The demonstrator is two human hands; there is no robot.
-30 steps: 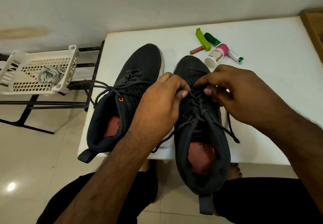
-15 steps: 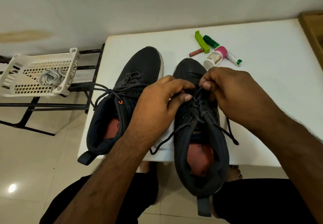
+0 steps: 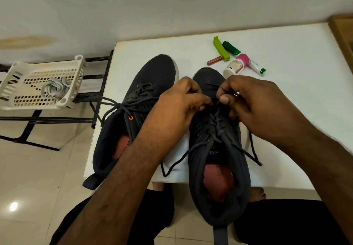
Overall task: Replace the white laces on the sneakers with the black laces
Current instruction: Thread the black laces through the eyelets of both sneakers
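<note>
Two dark grey sneakers lie on a white table [image 3: 286,111], toes pointing away. The left sneaker [image 3: 150,76] is threaded with a black lace [image 3: 107,107] whose ends trail off the table's left edge. The right sneaker [image 3: 219,187] overhangs the near edge, and its black lace [image 3: 177,162] hangs loose on both sides. My left hand [image 3: 177,109] and my right hand [image 3: 254,103] meet over the right sneaker's lower eyelets, each pinching that lace between thumb and fingers. The white laces [image 3: 54,89] lie bundled in a white basket.
The white perforated basket [image 3: 24,99] sits on a black metal rack [image 3: 47,119] left of the table. At the table's far side lie a lime clip [image 3: 219,49], a green marker [image 3: 232,48], a small brown tube [image 3: 214,60] and a pink-capped bottle [image 3: 236,65]. My knees are below the near edge.
Both hands have shifted a little toward the toe of the right sneaker, closing together over the lace. The left sneaker and the small items have stayed put.
</note>
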